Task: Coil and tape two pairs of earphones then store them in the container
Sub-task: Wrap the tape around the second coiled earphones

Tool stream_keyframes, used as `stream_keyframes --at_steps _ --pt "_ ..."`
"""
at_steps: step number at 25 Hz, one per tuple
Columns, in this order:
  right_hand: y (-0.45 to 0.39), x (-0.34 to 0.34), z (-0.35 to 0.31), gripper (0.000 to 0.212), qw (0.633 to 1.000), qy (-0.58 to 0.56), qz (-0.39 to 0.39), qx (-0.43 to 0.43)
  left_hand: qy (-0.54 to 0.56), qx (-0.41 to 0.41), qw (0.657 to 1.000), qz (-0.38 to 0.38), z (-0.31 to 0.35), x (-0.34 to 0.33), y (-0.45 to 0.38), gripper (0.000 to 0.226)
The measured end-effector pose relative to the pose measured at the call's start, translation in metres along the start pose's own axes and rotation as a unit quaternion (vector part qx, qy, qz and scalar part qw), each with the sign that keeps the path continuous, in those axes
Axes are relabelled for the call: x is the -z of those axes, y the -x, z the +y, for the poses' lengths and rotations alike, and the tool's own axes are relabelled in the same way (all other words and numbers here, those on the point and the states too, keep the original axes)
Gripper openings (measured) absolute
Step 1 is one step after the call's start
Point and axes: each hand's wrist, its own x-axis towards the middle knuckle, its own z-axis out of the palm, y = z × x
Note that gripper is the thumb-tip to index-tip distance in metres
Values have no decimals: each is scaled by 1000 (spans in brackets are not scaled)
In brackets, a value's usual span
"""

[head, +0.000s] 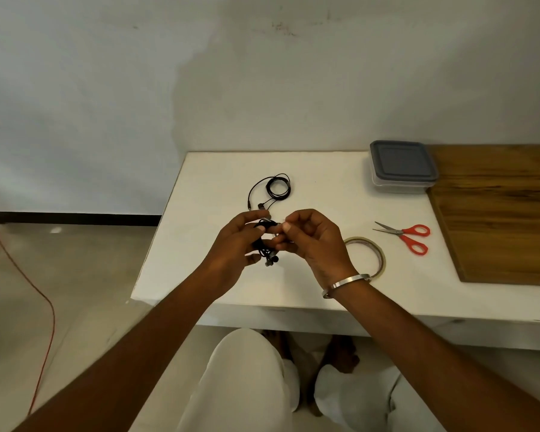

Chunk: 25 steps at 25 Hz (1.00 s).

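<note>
My left hand [236,241] grips a coiled pair of black earphones [267,252] above the white table [219,285]; its earbuds dangle below my fingers. My right hand [312,241] pinches at the top of the same coil, where a small clear piece of tape seems to sit, though it is hard to make out. A second pair of black earphones [273,190] lies loosely coiled on the table just beyond my hands. A clear container with a grey lid [402,165], closed, stands at the back right.
A roll of clear tape [374,249] lies flat right of my right wrist. Red-handled scissors [407,236] lie further right. A wooden board [496,213] covers the table's right side. A red cord [28,275] runs across the floor at left.
</note>
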Motion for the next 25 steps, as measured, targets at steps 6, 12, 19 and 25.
stream_keyframes --at_steps 6,12,19,25 --pt "5 3 2 11 997 -52 -31 -45 2 -3 1000 13 0 4 0 30" --pt "8 3 7 11 997 -55 -38 -41 -29 -12 999 19 -7 5 0 29" --pt "10 13 15 11 976 199 -76 52 3 4 1000 -22 -4 8 1 37" --pt "14 18 17 12 963 227 -102 108 53 17 996 -72 -8 17 -2 34"
